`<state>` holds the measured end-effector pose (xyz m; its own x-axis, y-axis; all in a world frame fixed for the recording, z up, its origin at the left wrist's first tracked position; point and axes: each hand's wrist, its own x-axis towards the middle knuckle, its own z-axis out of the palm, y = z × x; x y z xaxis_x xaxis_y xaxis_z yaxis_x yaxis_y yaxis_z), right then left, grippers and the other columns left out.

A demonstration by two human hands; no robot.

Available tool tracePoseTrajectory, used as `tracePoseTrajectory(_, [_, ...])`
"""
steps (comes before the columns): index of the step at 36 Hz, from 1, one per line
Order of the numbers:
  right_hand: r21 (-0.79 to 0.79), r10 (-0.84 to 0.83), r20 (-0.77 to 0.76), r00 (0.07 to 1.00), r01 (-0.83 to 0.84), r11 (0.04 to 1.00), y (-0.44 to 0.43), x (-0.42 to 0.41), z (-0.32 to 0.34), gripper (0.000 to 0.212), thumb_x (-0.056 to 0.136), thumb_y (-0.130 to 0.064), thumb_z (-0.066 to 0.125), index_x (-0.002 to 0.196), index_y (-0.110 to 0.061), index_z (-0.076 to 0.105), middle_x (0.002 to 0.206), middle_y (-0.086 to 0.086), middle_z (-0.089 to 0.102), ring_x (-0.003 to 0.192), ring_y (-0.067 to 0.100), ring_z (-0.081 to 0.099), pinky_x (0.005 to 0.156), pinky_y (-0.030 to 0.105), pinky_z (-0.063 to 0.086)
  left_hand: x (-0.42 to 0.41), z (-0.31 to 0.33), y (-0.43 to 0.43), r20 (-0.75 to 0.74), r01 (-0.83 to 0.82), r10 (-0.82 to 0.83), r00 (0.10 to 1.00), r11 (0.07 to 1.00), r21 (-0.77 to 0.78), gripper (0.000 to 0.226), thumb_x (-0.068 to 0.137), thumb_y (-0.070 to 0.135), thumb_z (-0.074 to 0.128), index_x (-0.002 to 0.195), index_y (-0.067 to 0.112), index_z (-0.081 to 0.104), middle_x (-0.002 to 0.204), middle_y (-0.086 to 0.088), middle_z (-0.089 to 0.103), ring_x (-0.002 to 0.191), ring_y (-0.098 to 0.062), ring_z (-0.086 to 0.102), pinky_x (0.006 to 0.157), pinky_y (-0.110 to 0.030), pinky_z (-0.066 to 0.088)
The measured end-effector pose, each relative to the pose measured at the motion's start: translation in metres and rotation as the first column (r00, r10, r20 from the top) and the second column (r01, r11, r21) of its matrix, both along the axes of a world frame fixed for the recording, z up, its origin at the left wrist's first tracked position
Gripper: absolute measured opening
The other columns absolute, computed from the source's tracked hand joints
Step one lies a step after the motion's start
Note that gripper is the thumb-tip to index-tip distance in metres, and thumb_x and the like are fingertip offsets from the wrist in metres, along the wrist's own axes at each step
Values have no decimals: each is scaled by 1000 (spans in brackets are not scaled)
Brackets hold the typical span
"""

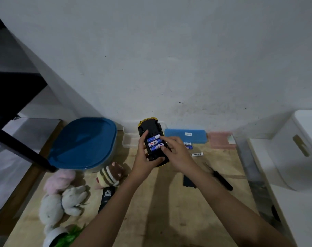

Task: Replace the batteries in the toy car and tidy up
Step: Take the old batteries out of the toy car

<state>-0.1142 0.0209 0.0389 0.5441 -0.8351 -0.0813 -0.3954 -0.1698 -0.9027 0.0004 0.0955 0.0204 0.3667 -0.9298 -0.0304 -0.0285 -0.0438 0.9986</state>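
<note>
The yellow and black toy car (150, 126) is held upside down above the wooden table (162, 202), its battery bay uncovered. Three blue and white batteries (155, 143) lie side by side in the bay. My left hand (145, 158) grips the car from its left side and underneath. My right hand (176, 152) rests on the car's right side with its fingertips on the batteries. A black battery cover (188, 182) lies on the table below my right hand. A black screwdriver (220, 177) lies to its right. Loose batteries (197, 154) lie behind my right hand.
A blue-lidded tub (84, 143) stands at back left, a clear box (129, 139) behind the car, a blue case (186, 136) and a pink box (222, 142) at back right. Plush toys (62, 198) and a black remote (106, 196) lie front left. A white bin (294, 150) stands right.
</note>
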Motion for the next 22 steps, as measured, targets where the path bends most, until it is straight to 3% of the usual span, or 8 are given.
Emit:
tracePoseTrajectory(4, [71, -31, 39, 999, 28, 997, 0, 2, 4, 37, 95, -17, 50, 132, -25, 48, 123, 1, 40, 114, 14, 46, 99, 30, 45, -1, 1, -2, -5, 10, -10, 1000, 1000, -10, 94, 74, -15, 67, 140, 36, 25, 129, 18, 44, 114, -9, 57, 88, -36, 55])
tracePoseTrajectory(7, [144, -54, 66, 996, 44, 989, -2, 3, 10, 33, 95, -16, 48, 126, -26, 52, 124, 4, 41, 113, 19, 50, 93, 31, 49, -1, 2, -2, 15, 7, -7, 1000, 1000, -11, 94, 74, -13, 69, 140, 39, 26, 132, 15, 41, 119, -16, 53, 89, -34, 55])
tracePoseTrajectory(10, [196, -68, 92, 993, 49, 979, -4, 3, 13, 29, 96, -13, 46, 122, -25, 53, 126, 6, 42, 107, 18, 53, 77, 18, 48, -1, 4, -1, 38, 8, -8, 999, 1000, -6, 94, 74, -12, 69, 141, 36, 25, 130, 21, 40, 119, -15, 53, 88, -31, 55])
tracePoseTrajectory(13, [213, -71, 83, 994, 52, 976, -6, 3, 14, 25, 96, -13, 45, 117, -26, 53, 126, 6, 44, 103, 17, 53, 67, 14, 46, -2, 5, -1, 62, 17, -17, 998, 1000, 3, 94, 74, -11, 69, 142, 36, 24, 130, 23, 39, 119, -15, 53, 91, -33, 54])
tracePoseTrajectory(17, [227, -88, 113, 990, 60, 972, -7, 3, 14, 21, 96, -14, 46, 104, -32, 53, 127, 8, 48, 105, 19, 55, 73, 22, 51, -2, 8, 0, 82, 20, -20, 996, 1000, -2, 94, 73, -10, 70, 141, 37, 25, 131, 22, 40, 119, -15, 53, 93, -36, 53])
tracePoseTrajectory(22, [144, -77, 142, 987, 57, 988, -3, 4, 22, 20, 95, -12, 48, 104, -30, 52, 125, 1, 46, 104, 19, 56, 73, 20, 51, 0, 13, -1, 66, -6, 7, 998, 1000, -21, 93, 73, -13, 69, 141, 33, 24, 123, 29, 41, 110, -1, 55, 86, -22, 53])
